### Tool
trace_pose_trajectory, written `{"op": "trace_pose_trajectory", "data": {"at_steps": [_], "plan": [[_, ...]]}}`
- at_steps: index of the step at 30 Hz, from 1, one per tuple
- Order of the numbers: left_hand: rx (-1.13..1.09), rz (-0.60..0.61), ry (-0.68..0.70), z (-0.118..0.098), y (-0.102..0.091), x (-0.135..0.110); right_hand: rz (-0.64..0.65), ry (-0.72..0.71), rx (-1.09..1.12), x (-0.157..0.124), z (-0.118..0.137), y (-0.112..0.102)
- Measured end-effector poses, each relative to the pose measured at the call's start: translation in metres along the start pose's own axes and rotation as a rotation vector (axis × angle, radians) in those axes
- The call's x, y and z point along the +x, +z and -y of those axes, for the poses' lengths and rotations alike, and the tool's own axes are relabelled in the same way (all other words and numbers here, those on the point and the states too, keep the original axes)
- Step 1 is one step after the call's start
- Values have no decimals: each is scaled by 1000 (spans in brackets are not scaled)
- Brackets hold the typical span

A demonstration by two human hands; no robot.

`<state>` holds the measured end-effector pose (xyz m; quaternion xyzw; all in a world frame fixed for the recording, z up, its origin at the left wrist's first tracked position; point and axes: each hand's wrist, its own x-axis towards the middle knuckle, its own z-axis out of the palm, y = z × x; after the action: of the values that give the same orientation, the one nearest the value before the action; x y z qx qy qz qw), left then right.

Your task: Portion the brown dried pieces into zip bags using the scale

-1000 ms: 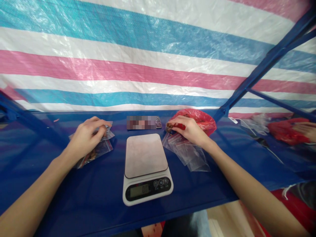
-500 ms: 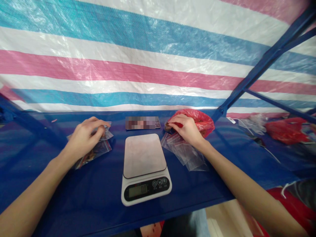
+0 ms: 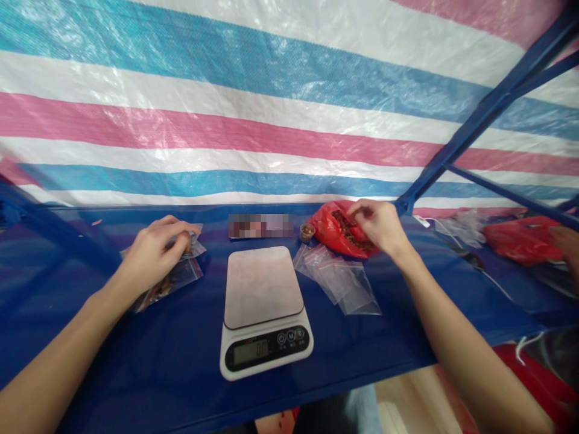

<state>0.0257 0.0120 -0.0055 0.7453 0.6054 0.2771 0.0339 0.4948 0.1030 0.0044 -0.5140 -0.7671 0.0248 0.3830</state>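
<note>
My left hand (image 3: 158, 244) is curled over a small pile of clear zip-lock bags (image 3: 178, 277) with brownish pieces inside; its fingers close around the plastic of an upper bag. My right hand (image 3: 377, 223) is at the right side of an open red plastic bag (image 3: 325, 226), finger and thumb pinched at its edge. Dark brown dried bits (image 3: 346, 229) show in the bag's mouth. To its left stands a small round tub (image 3: 307, 232) with brown contents. Between my hands sits a white kitchen scale (image 3: 265, 289), its display reading 0.0.
Flat clear zip-lock bags (image 3: 346, 283) lie fanned right of the scale. Behind the scale is a blurred-out rectangular item (image 3: 260, 226). Another red bag (image 3: 520, 241), a white cable (image 3: 495, 283) and part of another person's hand (image 3: 567, 241) are at the right. A striped tarp (image 3: 271, 126) hangs behind.
My right hand has left the small tub and moved right to the red bag. The bag's mouth now shows its brown contents. My left hand stays put. Another person's hand has appeared at far right.
</note>
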Motion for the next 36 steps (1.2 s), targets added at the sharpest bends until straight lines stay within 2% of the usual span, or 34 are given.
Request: {"op": "trace_pose_trajectory", "data": {"at_steps": [4,8,14,21,24,29,36], "plan": [[-6,7,-2,-1,0,0,249,-183,30,-1,-23,15],[-3,-7,14,0,0,0,358,-294,-7,-7,-19,37],[-15,2,20,-1,-1,0,290,-276,-93,-5,-22,48],[-7,-10,27,1,0,0,365,-323,-113,1,-14,28],[-6,-1,39,1,0,0,414,-309,-92,-2,-18,20],[6,1,21,1,0,0,397,-305,-92,-5,-27,25],[-12,-2,26,1,0,-1,361,-320,-84,-3,-21,27]]}}
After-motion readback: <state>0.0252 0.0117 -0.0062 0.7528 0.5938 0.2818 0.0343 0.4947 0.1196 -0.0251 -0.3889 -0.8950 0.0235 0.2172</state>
